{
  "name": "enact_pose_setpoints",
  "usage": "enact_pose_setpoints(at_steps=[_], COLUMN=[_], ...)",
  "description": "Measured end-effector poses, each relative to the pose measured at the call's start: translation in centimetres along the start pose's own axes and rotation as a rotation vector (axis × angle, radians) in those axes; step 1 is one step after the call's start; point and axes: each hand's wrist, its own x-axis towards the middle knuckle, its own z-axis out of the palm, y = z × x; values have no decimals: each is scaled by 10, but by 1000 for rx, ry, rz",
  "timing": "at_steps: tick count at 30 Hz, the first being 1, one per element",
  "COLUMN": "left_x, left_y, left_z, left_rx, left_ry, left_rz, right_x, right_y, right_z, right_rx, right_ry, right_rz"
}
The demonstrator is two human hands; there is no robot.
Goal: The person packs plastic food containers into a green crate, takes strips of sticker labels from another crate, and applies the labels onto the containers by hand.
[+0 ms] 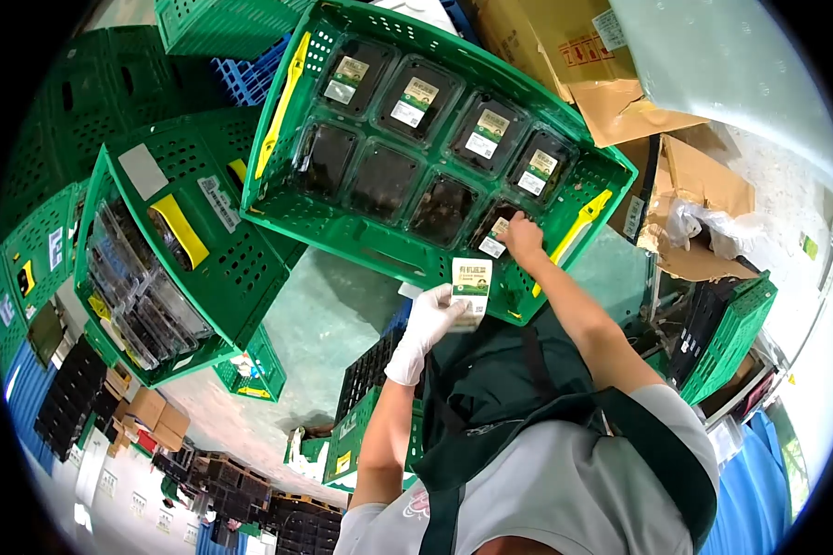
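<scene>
My left hand [438, 314], in a white glove, is closed on a small stack of printed paper labels [472, 280] just outside the near wall of a green plastic crate [361, 242]. Bare, my right hand [525, 238] reaches into the crate with its fingers bent and pressed together at the edge of a label [495, 238]. That label lies on the lid of a clear plastic box [481, 222] in the near right corner. Two rows of such boxes with dark contents fill the crate. The far row's boxes carry labels, such as one box [418, 97]; a near-row box [382, 182] has none visible.
To the left stands another green crate [241, 268] with stacked clear plastic containers [139, 287]. Cardboard boxes [703, 185] lie at the right, near a folded green crate [727, 338]. Black and green crates [366, 435] stand beside my left arm.
</scene>
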Motion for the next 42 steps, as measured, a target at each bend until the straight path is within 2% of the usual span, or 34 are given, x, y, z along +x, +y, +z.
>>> enact_pose_setpoints(at_steps=[2,4,6,7,8,9,10,11,12,13,16,17,18,20,22,24,25,27,28,34,38,39,40,42], left_x=[1,4,5,8,11,3,3,-1,-3,6,11,4,-1,-9,-22,-43,-48,-56,-58,-50,-49,-47,-47,-47], left_y=[-2,-7,-5,-8,-9,13,17,25,32,17,0,2,3,-11,-17,-14,-31,-39,-42,-35,-16,-20,-17,-9], left_z=[-1,-2,-3,-3,-4,1,12,11,9,6,-2,-7,-10,-25,-41,-56,-69,-77,-78,-73,-66,-66,-65,-63], left_rx=[-25,-67,-61,30,121,135,-157,-208,-259,-239,-113,-228,-142,-87,64,16,-193,-302,-394,-473,-435,-414,-421,-348], left_ry=[-6,1,-11,12,35,54,86,91,97,139,498,524,571,561,541,480,396,416,427,459,515,510,509,500], left_rz=[31,58,59,86,115,154,309,250,192,223,175,171,177,141,98,-57,-61,3,17,53,141,170,171,115], right_x=[2,-3,-21,-32,-45,-53,-62,-72,-76,-79,-76,-73,-70,-45,-18,16,26,33,37,51,44,33,22,-14], right_y=[3,-7,-28,-34,-43,-49,-55,-64,-65,-69,-80,-85,-90,-91,-94,-80,-82,-89,-94,-122,-121,-123,-124,-132], right_z=[-14,-55,-100,-115,-126,-131,-134,-138,-127,-122,-106,-103,-98,-78,-70,-32,-24,-17,-12,-5,-33,-52,-71,-105], right_rx=[-43,-2,883,1115,1032,827,617,636,674,633,514,609,703,710,642,555,558,458,434,-49,-80,18,294,1008], right_ry=[54,-113,-573,-718,-739,-627,-512,-448,-357,-316,-207,-221,-234,-110,-24,50,48,-17,-88,-3,108,12,-201,-732], right_rz=[11,-95,-16,-112,-181,-343,-495,-469,-546,-537,-547,-508,-467,-471,-261,-195,-201,-284,-249,-317,-369,-406,-440,-276])
